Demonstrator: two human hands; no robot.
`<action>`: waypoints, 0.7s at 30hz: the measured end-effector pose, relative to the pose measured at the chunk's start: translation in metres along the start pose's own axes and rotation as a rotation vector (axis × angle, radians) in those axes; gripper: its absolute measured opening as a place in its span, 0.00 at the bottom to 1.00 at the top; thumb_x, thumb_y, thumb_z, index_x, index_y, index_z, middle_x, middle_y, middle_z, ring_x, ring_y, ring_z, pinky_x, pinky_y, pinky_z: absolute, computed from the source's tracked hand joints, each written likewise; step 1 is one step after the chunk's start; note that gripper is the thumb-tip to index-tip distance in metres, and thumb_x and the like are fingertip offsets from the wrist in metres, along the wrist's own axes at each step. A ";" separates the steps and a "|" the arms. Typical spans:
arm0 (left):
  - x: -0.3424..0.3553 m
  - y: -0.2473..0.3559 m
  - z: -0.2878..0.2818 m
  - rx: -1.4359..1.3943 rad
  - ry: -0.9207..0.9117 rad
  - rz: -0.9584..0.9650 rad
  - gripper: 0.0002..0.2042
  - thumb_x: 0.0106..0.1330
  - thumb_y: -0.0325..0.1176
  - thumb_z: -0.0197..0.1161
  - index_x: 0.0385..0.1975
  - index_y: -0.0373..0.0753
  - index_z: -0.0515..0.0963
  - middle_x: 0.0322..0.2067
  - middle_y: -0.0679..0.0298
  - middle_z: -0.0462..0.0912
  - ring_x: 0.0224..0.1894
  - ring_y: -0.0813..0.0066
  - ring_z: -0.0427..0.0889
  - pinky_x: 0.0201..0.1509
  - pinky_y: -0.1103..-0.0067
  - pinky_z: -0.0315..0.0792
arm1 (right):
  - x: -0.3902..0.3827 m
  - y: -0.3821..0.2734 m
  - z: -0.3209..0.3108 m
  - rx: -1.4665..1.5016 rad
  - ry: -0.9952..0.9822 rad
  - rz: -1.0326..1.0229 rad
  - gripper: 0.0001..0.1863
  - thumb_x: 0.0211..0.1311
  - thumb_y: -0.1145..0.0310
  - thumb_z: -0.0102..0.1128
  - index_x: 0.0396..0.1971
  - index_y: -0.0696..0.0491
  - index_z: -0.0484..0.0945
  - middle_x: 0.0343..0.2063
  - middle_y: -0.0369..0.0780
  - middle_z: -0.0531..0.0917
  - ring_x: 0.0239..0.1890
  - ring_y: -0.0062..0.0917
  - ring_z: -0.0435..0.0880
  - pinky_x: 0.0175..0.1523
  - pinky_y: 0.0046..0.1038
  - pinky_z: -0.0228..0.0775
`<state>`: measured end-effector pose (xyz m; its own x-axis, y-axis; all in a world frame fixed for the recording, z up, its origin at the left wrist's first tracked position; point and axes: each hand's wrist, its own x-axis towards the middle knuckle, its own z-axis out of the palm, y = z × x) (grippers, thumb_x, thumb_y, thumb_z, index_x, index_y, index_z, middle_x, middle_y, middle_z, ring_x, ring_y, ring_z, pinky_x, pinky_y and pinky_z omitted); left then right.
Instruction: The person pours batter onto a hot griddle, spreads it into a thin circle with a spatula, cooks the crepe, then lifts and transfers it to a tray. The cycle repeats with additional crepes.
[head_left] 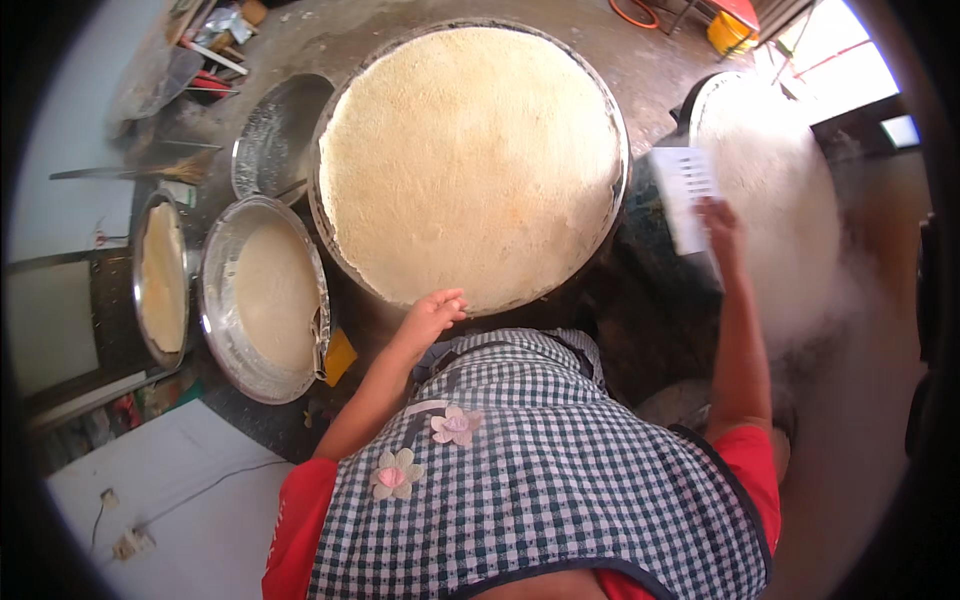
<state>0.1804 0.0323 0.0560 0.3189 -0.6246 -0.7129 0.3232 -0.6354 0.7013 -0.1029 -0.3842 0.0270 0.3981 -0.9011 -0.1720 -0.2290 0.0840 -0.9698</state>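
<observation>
A wide round griddle (622, 165) in front of me bears a thin, pale flatbread (475, 160) that spreads almost to its rim. At the near edge of this flatbread is my left hand (432, 315), its fingers curled together; what they hold, if anything, I cannot make out. My right hand (722, 235), out to the right, is closed on a white flat plastic piece with rows of dark slots (686, 195). That piece is held up beside a second round griddle (775, 170), whose surface is whitish and steaming.
To the left stands a metal basin of pale batter (275, 290), with a round tray (185, 270) of folded flatbread beyond it. Behind them are another metal basin (275, 130) and a straw brush (190, 168). A yellow bucket (730, 35) sits far right.
</observation>
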 end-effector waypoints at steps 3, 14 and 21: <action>-0.016 -0.021 -0.038 0.057 -0.050 0.021 0.20 0.65 0.36 0.49 0.53 0.33 0.65 0.45 0.61 0.75 0.42 0.76 0.76 0.45 0.82 0.68 | -0.061 -0.028 0.105 -0.225 -0.194 -0.058 0.10 0.58 0.73 0.55 0.39 0.59 0.76 0.33 0.38 0.81 0.36 0.21 0.79 0.41 0.20 0.69; -0.050 -0.060 -0.101 -0.162 -0.003 0.083 0.19 0.65 0.36 0.49 0.53 0.34 0.65 0.43 0.60 0.76 0.41 0.77 0.76 0.44 0.82 0.68 | -0.113 -0.012 0.284 -1.473 -0.326 -0.498 0.19 0.53 0.73 0.47 0.48 0.51 0.70 0.51 0.37 0.72 0.52 0.28 0.73 0.48 0.28 0.70; -0.060 -0.068 -0.099 -0.057 -0.040 -0.005 0.19 0.64 0.36 0.50 0.53 0.34 0.65 0.43 0.60 0.76 0.41 0.76 0.76 0.44 0.81 0.68 | -0.108 0.002 0.285 -1.475 -0.324 -0.493 0.20 0.54 0.74 0.46 0.50 0.52 0.69 0.53 0.38 0.71 0.54 0.27 0.71 0.49 0.27 0.70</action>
<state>0.2273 0.1581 0.0509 0.2818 -0.6401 -0.7148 0.3752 -0.6121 0.6961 0.1068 -0.1657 -0.0054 0.8107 -0.5729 -0.1203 -0.5729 -0.8187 0.0386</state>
